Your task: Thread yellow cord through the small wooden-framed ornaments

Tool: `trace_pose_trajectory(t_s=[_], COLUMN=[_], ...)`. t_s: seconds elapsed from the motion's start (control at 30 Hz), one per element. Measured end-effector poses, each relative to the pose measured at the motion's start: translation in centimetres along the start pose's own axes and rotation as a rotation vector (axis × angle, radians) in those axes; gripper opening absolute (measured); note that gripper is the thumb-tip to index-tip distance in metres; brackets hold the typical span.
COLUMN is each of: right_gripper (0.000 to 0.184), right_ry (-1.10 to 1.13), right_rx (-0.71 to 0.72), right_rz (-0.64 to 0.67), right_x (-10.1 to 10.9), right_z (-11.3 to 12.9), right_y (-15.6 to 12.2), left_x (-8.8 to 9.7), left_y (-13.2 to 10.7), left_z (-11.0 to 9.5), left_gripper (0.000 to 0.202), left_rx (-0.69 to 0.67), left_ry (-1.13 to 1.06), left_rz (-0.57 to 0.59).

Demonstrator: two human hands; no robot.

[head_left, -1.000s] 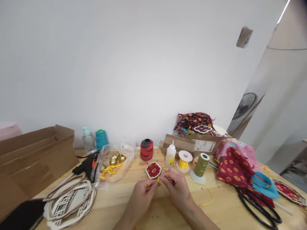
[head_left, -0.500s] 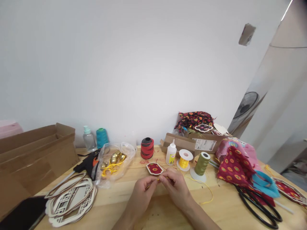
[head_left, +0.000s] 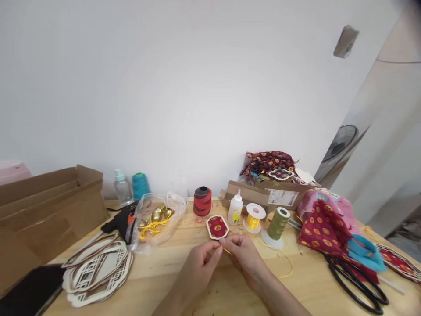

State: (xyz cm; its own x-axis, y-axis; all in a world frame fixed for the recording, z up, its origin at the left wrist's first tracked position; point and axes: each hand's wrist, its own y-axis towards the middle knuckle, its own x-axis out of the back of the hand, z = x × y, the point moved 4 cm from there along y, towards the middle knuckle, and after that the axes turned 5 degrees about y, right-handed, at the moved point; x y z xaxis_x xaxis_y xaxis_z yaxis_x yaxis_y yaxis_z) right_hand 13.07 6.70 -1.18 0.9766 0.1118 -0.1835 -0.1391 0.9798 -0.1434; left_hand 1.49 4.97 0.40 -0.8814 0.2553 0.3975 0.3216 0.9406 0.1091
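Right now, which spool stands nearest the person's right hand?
The yellow cord spool with white flanges, just beyond the right hand; the olive thread cone sits farther right, the red-and-black spool farther left.

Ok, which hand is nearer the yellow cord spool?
The right hand is nearer, just in front of the yellow cord spool. The left hand is farther away, in front and to the spool's left.

The red cloth-covered tag now sits further right on the bench, closer to the glue bottle and further from the red spool. The left hand and right hand have eased slightly apart, no longer bunched together, and the short end of yellow cord between them has shifted right.
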Motion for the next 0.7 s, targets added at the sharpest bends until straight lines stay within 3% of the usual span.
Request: trace_pose_trajectory(t_s=[0.2,0.37,0.6,0.7], right_gripper=[0.031,0.032,0.034,0.033], right_ry=[0.187,0.296,0.312,0.322], right_rx=[-0.032,-0.056,-0.066,-0.058], right_rz=[-0.055,-0.033,-0.041,-0.053], right_x=[-0.3,-0.4,-0.3,-0.3], right_z=[-0.1,-0.3,-0.7,-0.8], right_y=[-0.4,-0.4,-0.2,-0.1], left_x=[0.1,-0.3,0.1,-0.3], left_y=[0.2,0.7,0.9,0.9], left_z=[-0.2,1.0,1.5,1.9], left_gripper=[0.034,0.035,0.031,0.03], left_rx=[-0.023,0.063,0.131,0.202], left_ry=[0.002,-0.179,-0.207,-0.322], left_rz=[-0.07,-0.062,-0.152,-0.144])
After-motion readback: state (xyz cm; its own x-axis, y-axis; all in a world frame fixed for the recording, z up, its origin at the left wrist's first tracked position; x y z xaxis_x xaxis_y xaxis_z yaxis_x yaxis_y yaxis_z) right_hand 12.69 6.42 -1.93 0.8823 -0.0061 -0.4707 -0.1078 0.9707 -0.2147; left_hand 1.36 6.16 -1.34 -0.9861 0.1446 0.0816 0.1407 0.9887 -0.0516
